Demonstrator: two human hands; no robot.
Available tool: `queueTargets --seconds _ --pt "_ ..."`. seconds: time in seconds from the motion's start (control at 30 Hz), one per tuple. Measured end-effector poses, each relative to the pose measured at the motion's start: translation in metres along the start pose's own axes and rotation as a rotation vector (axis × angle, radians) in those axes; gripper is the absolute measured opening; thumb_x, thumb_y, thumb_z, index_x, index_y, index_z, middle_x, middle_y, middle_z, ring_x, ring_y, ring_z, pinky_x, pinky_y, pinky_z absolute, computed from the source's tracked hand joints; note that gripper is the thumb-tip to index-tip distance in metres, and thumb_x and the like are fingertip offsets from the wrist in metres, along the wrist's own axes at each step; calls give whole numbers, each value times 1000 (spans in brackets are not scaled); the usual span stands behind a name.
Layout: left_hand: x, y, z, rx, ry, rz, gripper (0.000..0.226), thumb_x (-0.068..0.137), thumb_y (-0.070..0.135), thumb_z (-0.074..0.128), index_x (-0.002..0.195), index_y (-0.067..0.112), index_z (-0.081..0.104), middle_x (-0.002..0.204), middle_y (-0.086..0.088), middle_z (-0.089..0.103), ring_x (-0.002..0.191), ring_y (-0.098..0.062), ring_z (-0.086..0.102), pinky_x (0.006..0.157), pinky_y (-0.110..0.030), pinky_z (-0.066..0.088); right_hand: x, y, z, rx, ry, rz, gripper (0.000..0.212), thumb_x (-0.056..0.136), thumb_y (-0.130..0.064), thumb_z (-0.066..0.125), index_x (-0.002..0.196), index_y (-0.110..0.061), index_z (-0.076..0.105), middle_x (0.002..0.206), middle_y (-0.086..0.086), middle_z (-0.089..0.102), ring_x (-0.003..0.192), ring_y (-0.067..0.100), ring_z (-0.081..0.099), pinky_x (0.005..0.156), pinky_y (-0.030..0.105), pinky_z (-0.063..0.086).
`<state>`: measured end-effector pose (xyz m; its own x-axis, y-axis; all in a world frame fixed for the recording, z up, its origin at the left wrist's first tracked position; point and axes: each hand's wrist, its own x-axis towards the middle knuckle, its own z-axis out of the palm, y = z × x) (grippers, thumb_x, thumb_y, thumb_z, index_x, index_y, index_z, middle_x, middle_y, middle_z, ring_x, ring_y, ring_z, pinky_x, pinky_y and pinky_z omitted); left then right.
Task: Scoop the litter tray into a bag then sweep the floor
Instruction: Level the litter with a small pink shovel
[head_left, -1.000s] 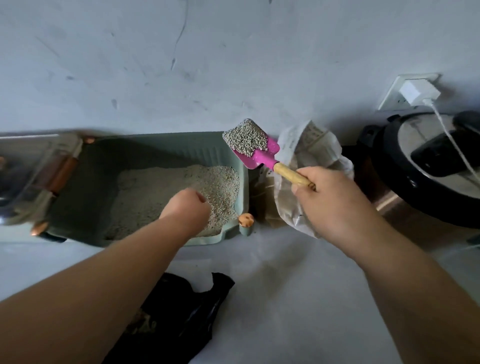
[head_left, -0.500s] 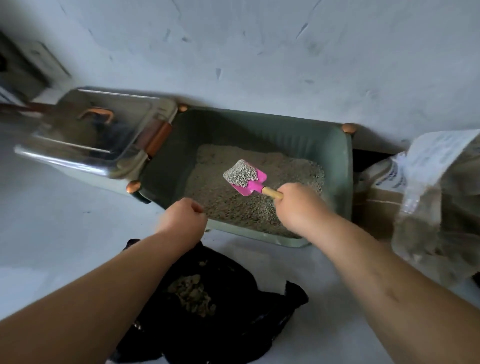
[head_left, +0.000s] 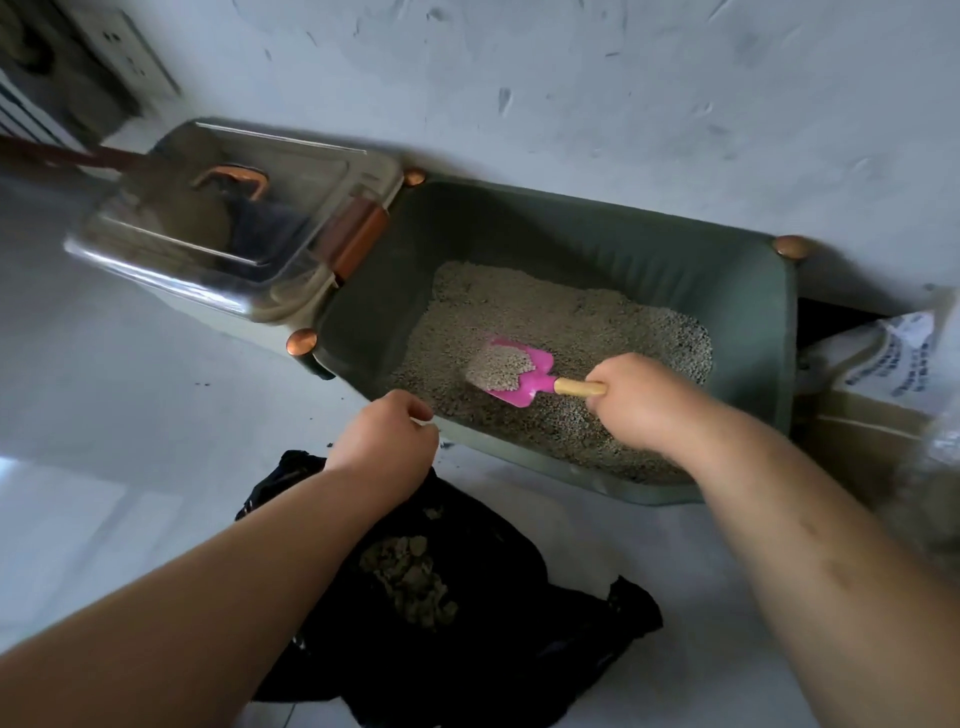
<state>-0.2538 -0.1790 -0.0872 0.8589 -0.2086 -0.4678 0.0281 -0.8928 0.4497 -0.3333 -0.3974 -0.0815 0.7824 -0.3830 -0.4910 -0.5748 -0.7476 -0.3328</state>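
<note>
A green litter tray (head_left: 784, 332) stands against the wall, its floor covered with grey litter (head_left: 571, 317). My right hand (head_left: 641, 397) grips the wooden handle of a pink scoop (head_left: 530, 387). The scoop's blade carries a heap of litter and hangs low over the tray. My left hand (head_left: 384, 434) is curled in a fist just in front of the tray's near rim and above a black bag (head_left: 498, 613). Nothing shows in that fist. The bag lies open on the floor with clumps of litter inside.
A clear lid (head_left: 234, 218) with a copper handle hangs off the tray's left end. A printed plastic sack (head_left: 893, 358) and a cardboard box (head_left: 872, 436) stand to the right. A wall socket (head_left: 122, 49) is at the upper left. A few litter grains lie on the pale floor (head_left: 130, 415).
My right hand carried the loaded scoop from beside the sack on the right over the tray and lowered it toward the litter. The view swung left and down, so the bag shows fully.
</note>
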Motion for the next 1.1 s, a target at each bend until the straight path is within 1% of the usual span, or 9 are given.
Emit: queueTargets --seconds 0.23,0.37,0.5,0.67,0.77,0.87,0.97,1.03,1.1 --pt "-4 -3 -1 -24 6 0 15 87 26 52 99 32 57 90 5 70 84 -16 70 82 -39 57 4 -37 11 -22 -22 -52 12 92 -14 51 94 -12 62 78 3 57 65 20 53 49 26 33" --pt "-6 -15 -4 -28 11 -30 14 87 26 52 98 33 56 95 2 70 88 -19 69 82 -38 57 8 -55 17 -19 6 -120 8 91 -14 50 91 -13 58 75 3 53 69 24 54 48 27 29" --pt "-5 -23 -7 -10 6 -55 18 88 27 52 104 30 59 97 2 70 91 -17 68 83 -36 56 0 -38 7 -57 -10 -68 10 92 -15 50 92 -13 60 79 4 58 66 21 55 50 27 35" --pt "-5 -23 -5 9 -6 -58 19 89 27 52 107 30 59 97 0 70 92 -18 66 79 -33 53 -19 -13 -8 -131 27 -3 12 90 -12 49 88 -13 61 76 4 57 64 20 54 50 27 34" --pt "-8 -19 -3 19 -17 -45 18 89 27 52 106 30 59 97 0 71 93 -19 67 84 -35 54 -30 -11 -12 -189 67 7 15 90 -9 49 95 -12 62 75 2 52 64 19 51 49 26 32" --pt "-12 -12 -1 20 -23 -24 17 87 27 53 102 31 59 97 0 71 93 -19 68 87 -39 55 -42 -10 -15 -250 102 5 20 88 -5 50 102 -14 62 76 1 48 73 23 51 60 28 37" --pt "-15 -6 2 29 -20 0 16 86 28 53 100 31 60 96 0 71 91 -19 69 87 -39 56 -52 -6 -23 -300 137 55 24 86 -3 52 106 -13 61 85 4 51 79 26 49 67 29 39" --pt "-17 -2 3 32 -18 13 13 85 28 54 96 33 59 95 1 72 90 -19 70 86 -39 56 -58 -2 -26 -293 159 76 25 85 -2 54 106 -13 61 95 6 59 82 27 51 67 29 39" --pt "-18 0 4 36 -9 12 12 86 28 53 95 33 58 94 0 72 90 -19 69 85 -40 56 -62 -2 -24 -260 205 29 20 86 -3 52 100 -13 61 96 6 62 81 28 53 65 30 38"
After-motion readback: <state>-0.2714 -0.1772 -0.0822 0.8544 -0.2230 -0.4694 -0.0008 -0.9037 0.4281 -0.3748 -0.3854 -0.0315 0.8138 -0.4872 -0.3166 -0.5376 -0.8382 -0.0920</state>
